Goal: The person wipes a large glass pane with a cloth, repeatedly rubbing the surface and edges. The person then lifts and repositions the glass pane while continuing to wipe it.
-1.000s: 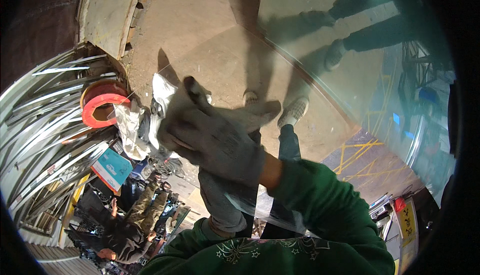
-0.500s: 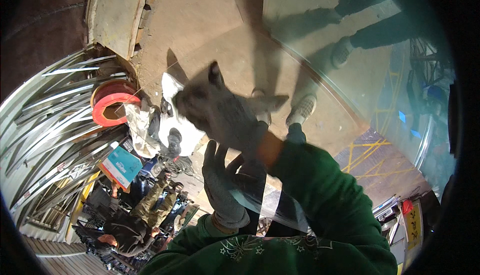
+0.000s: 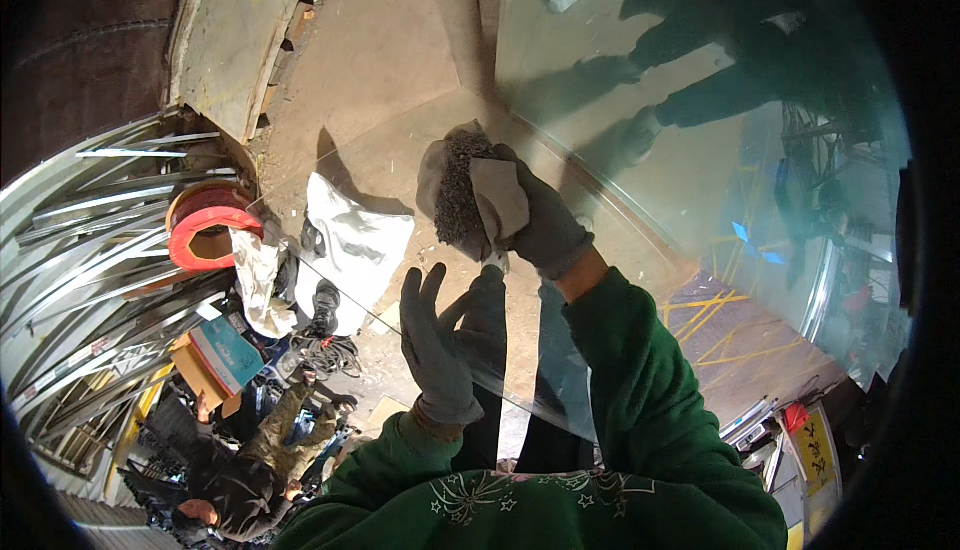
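My right hand [image 3: 545, 212], in a grey knit glove, grips a bundled rag [image 3: 460, 195] with a dark, fuzzy grey face and paler folds. Beneath its fingers a light, flat fold [image 3: 500, 198] of the bundle shows. Lower and to the left, my left hand [image 3: 440, 355] wears a matching glove; its fingers are spread and it holds nothing. A clear glass pane [image 3: 640, 240] spreads before me, with reflections on its right part. One thin pane edge runs close by my left hand; whether the hand touches it, I cannot tell.
Left lie a white sack [image 3: 350, 240], a red-rimmed spool [image 3: 212, 240], stacked metal strips [image 3: 90, 260] and an opened blue-and-orange carton [image 3: 222, 352]. Another person [image 3: 235, 475] is at lower left among dark gear. A yellow sign panel [image 3: 815, 460] stands at lower right.
My right hand has turned and drawn back from its blurred reach to the left, so the rag now shows plainly. My left hand stays low with fingers spread. The view has shifted slightly.
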Available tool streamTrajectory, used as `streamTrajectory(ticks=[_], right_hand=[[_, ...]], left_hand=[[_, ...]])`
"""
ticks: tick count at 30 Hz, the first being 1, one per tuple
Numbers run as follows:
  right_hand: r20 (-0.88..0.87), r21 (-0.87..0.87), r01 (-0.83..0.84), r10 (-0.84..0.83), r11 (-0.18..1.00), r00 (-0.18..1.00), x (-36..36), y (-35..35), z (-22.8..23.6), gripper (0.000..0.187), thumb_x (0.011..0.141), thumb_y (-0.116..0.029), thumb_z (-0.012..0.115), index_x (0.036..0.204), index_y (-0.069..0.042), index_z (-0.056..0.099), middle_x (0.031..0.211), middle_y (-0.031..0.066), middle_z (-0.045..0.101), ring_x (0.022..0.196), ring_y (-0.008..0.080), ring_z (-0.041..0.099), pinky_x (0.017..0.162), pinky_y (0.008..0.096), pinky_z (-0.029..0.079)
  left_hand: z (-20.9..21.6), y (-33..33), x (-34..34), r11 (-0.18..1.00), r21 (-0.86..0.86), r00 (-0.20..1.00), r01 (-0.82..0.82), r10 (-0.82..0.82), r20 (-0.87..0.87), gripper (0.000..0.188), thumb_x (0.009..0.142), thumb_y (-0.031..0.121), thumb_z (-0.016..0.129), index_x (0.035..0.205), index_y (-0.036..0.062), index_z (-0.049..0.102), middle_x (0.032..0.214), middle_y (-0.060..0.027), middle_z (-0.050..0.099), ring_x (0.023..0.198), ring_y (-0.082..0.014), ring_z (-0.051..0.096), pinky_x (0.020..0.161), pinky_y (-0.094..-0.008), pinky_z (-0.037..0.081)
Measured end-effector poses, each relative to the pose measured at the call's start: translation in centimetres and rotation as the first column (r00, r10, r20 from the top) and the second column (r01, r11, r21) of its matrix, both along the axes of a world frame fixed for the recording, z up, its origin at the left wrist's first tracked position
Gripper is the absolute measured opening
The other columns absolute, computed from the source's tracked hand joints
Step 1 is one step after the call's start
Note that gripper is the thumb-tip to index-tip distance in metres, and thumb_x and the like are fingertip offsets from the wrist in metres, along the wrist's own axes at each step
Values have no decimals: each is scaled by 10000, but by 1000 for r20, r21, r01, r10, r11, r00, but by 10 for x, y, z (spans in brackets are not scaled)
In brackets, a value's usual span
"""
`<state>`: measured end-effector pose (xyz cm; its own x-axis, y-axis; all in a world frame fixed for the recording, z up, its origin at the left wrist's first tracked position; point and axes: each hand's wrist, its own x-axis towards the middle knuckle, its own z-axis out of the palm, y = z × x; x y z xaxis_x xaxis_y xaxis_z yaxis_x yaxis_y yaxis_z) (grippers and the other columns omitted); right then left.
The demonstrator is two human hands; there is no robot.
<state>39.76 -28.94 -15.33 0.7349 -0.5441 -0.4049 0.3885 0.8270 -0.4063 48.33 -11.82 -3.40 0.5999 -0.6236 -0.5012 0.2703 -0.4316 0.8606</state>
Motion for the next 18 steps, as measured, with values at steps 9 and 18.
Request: streamTrajectory(ticks=[9,18], right_hand=[[-371,-414,-347,192,841,908,-34,42,62,502,1008,-172,734,1467,-40,577,1433,167,637,1290,301,648,1110,404,542],[-592,-255,-294,92,921,801,-73,72,-5,393,981,-195,750,1355,-85,705,1321,168,679,1247,325,641,1121,429,525]], left_hand=[[-3,-4,-3,982,55,973,-180,185,-135,690,1165,520,325,1673,56,281,1541,-240,518,1065,-343,753,599,-284,680],[5,-8,-8,999,32,988,34,-38,147,734,1155,568,285,1653,29,305,1577,-272,490,1149,-392,743,584,-316,696]])
